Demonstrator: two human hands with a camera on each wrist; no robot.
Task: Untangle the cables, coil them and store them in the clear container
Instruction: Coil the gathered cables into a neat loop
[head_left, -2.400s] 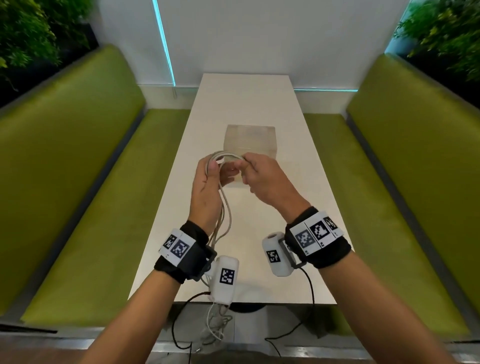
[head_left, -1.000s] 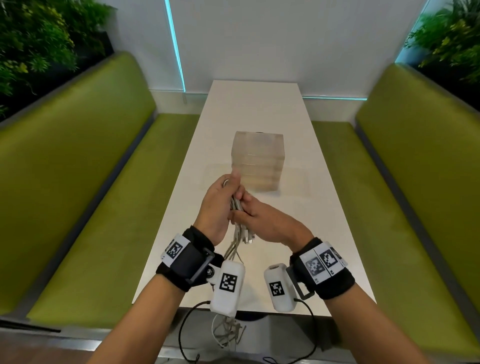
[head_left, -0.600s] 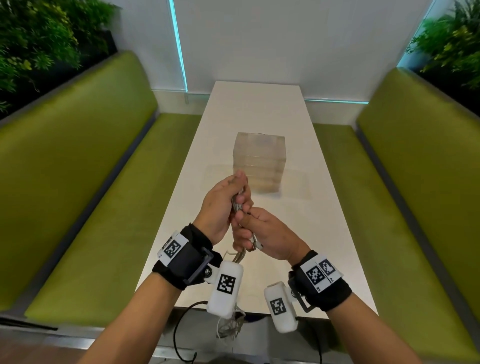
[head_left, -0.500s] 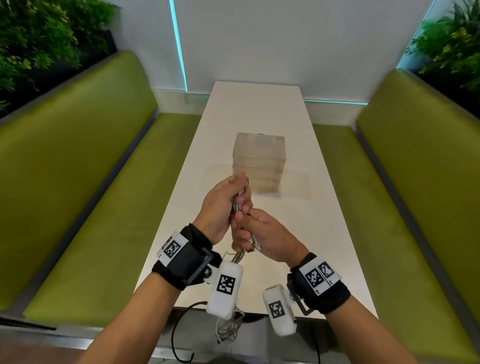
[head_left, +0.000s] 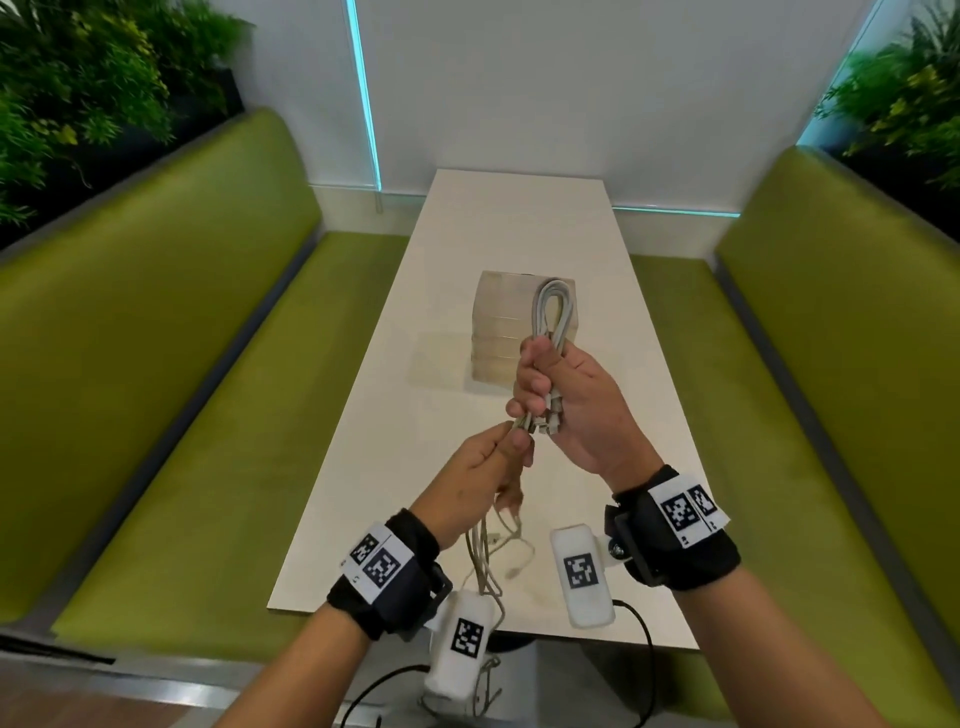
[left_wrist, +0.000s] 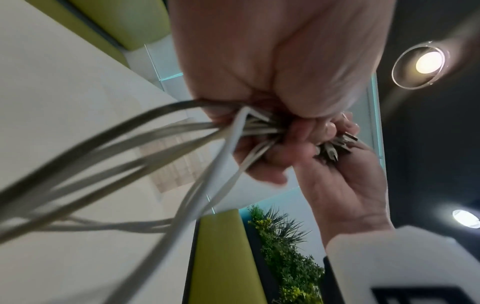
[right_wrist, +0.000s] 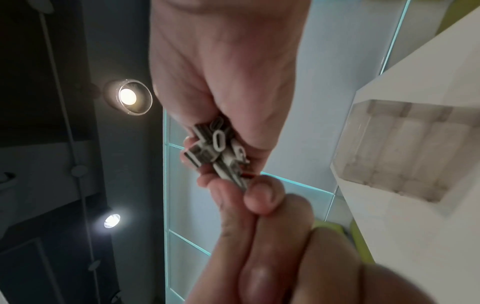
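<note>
Person's right hand (head_left: 566, 400) fist-grips a folded bundle of grey cables (head_left: 555, 317) above the table (head_left: 519, 218), just in front of the clear container (head_left: 498, 322). Left hand (head_left: 483, 478) pinches loose strands below. Step: coiling, approx. mid-task. Next: gather slack w/o re-tangling.

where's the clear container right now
In the head view the clear container stands mid-table, just beyond the right hand, with the looped cables held up in front of it.
</note>
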